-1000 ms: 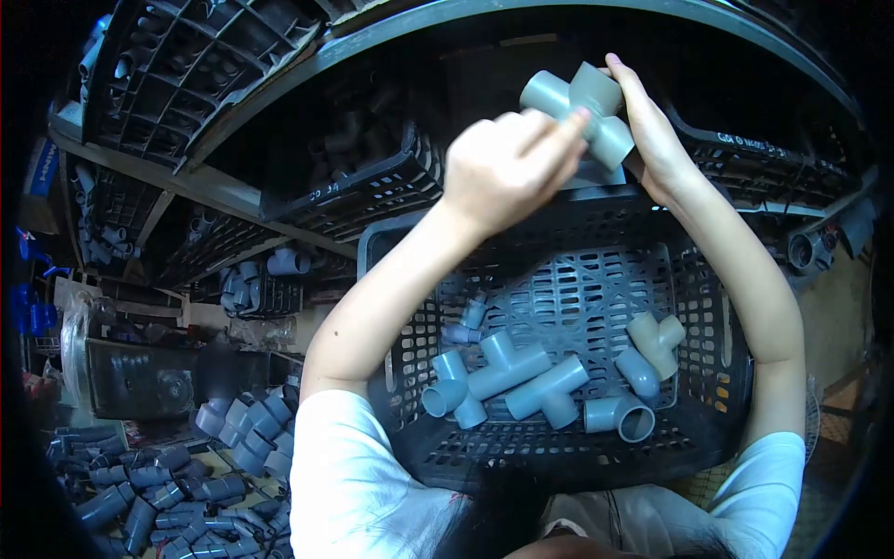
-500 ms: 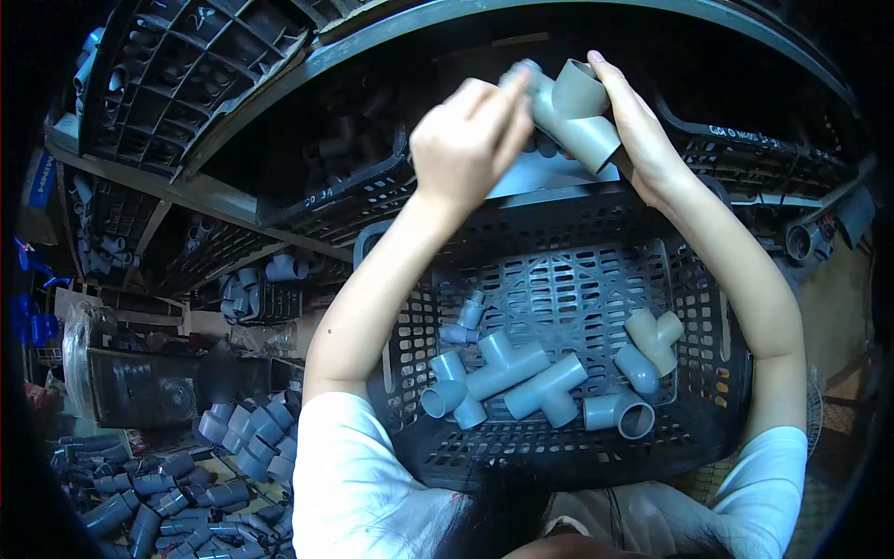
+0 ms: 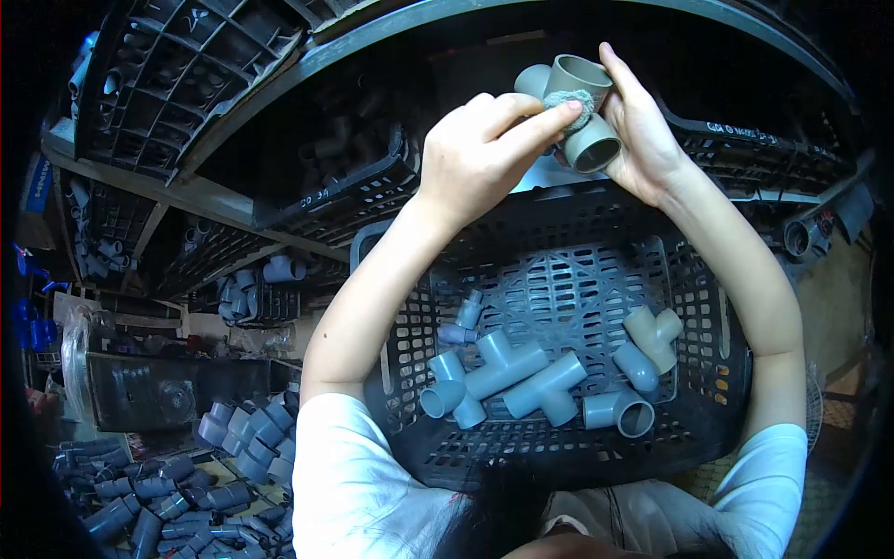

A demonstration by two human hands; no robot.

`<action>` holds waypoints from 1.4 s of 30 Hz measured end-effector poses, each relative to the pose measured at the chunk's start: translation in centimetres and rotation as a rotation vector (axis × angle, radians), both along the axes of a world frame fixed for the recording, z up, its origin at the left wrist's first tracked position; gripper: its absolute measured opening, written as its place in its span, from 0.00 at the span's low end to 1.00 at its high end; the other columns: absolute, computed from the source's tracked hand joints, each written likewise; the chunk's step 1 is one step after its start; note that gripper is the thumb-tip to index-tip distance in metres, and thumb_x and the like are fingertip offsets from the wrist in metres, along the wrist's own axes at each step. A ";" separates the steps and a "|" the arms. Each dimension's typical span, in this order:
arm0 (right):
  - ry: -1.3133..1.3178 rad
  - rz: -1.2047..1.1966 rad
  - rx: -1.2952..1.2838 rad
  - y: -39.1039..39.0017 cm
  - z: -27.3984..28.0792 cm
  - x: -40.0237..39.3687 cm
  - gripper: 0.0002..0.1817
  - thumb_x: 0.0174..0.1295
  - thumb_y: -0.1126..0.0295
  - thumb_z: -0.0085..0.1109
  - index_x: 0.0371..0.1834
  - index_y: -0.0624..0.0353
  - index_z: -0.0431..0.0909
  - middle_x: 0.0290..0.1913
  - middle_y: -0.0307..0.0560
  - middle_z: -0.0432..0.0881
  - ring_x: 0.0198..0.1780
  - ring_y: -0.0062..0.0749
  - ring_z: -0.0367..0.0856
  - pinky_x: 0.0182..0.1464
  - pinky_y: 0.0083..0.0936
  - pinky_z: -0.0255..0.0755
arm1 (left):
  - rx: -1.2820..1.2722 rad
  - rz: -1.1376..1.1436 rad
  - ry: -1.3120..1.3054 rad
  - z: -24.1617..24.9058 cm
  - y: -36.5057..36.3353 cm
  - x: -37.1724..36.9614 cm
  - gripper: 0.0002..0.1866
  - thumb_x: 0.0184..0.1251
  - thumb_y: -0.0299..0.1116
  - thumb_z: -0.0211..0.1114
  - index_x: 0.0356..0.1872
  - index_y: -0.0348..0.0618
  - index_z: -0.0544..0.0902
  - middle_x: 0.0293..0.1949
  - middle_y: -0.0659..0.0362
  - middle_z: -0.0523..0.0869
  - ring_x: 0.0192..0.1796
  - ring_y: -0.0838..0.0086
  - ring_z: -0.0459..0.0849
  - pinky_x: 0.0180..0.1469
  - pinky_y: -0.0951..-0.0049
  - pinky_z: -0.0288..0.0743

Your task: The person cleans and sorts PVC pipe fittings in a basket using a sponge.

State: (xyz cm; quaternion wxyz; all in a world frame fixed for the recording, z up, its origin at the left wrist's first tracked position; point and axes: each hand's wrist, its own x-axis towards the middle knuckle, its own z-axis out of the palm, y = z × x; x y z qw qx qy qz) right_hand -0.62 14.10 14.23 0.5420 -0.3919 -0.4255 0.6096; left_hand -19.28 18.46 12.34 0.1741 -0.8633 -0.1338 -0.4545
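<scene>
My right hand [image 3: 647,140] grips a grey-beige PVC tee fitting [image 3: 585,74] above the far rim of a black basket. Fingers of that hand lie along the fitting's right side, and two of its round openings show. A crumpled grey-green cloth [image 3: 568,104] is pinched in my left hand [image 3: 489,149], pressed against the middle of the fitting between its openings. The black basket [image 3: 559,279] below my forearms holds several grey pipe fittings, among them a tee [image 3: 549,387], an elbow [image 3: 619,413] and a beige tee [image 3: 654,337].
Crates of fittings stand on racks ahead and to the left, including a dark crate [image 3: 345,186]. A metal shelf beam [image 3: 372,42] arches across the top. Many loose grey fittings [image 3: 186,503] are piled at lower left, near a dark box [image 3: 177,387].
The tee fitting has turned, so its lower opening now faces me more. My left hand has moved from the fitting's far left end to its middle, and the cloth now shows clearly.
</scene>
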 end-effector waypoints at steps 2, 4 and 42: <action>-0.073 -0.012 0.053 0.5 -0.6 0.5 0.38 0.80 0.33 0.26 0.67 0.52 0.73 0.59 0.48 0.82 0.64 0.31 0.82 0.63 0.35 0.82 | 0.021 -0.033 0.030 -0.1 -0.3 0.3 0.25 0.55 0.25 0.76 0.57 0.57 0.91 0.38 0.63 0.89 0.33 0.73 0.84 0.33 0.74 0.80; -0.181 0.021 0.133 1.1 -1.3 1.0 0.38 0.80 0.34 0.22 0.68 0.48 0.75 0.56 0.46 0.84 0.65 0.31 0.81 0.64 0.35 0.81 | 0.074 -0.008 0.105 -0.3 -1.2 0.7 0.26 0.54 0.27 0.76 0.57 0.58 0.90 0.38 0.66 0.88 0.32 0.76 0.84 0.32 0.76 0.78; -0.281 -0.103 0.176 1.0 -2.4 -0.2 0.43 0.74 0.36 0.53 0.79 0.53 0.53 0.65 0.54 0.74 0.64 0.36 0.80 0.62 0.41 0.77 | 0.003 0.292 -0.016 0.7 -1.0 -0.6 0.13 0.63 0.32 0.75 0.48 0.47 0.90 0.25 0.61 0.82 0.24 0.71 0.83 0.27 0.72 0.76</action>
